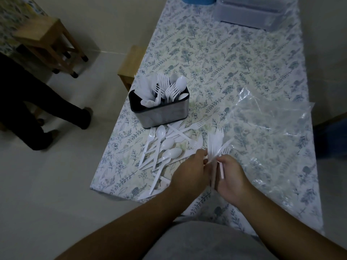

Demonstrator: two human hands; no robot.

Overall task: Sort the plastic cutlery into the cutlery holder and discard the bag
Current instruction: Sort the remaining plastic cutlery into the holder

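A grey metal cutlery holder (161, 113) stands near the table's left edge, filled with white plastic forks, spoons and knives. Just in front of it lies a loose pile of white cutlery (165, 147). My right hand (231, 180) grips a bunch of white forks (216, 143), tines pointing away from me. My left hand (189, 170) touches the same bunch at its lower part with pinched fingers. An empty clear plastic bag (272, 124) lies flat on the table to the right of the pile.
The table wears a leaf-patterned cloth (225, 53). Clear plastic containers (249, 12) stand at its far end. Wooden stools (50, 42) sit on the floor to the left, and a person's dark-trousered legs (37, 113) are beside them.
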